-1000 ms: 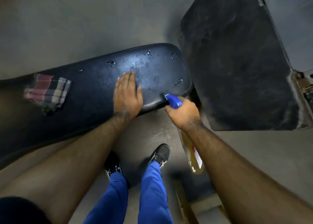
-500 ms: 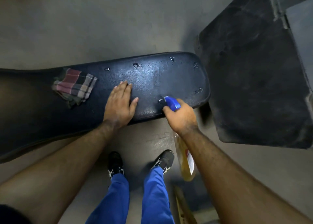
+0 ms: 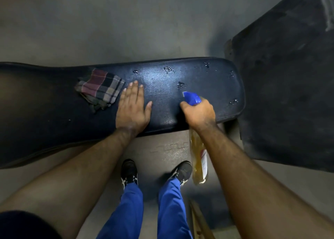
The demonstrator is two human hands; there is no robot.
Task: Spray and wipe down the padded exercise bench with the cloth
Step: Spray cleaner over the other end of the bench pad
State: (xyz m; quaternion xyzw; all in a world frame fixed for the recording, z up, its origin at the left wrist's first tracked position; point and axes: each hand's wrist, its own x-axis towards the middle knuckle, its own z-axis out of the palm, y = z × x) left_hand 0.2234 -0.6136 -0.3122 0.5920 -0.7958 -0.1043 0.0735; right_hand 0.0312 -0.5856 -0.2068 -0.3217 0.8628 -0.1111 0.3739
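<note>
Left hand (image 3: 132,106) flat on bench (image 3: 207,79), right hand (image 3: 199,113) gripping spray bottle (image 3: 198,159)

Single head-worn wide-angle view, aimed steeply downward from standing height, long dark padded vinyl desk (image 3: 180,103) seen close below, both hands framed, edges bowed.

A dark rubber mat (image 3: 289,87) lies on the grey floor (image 3: 108,22) (right side); black shoes (image 3: 128,173), blue trousers (image 3: 126,211).
</note>
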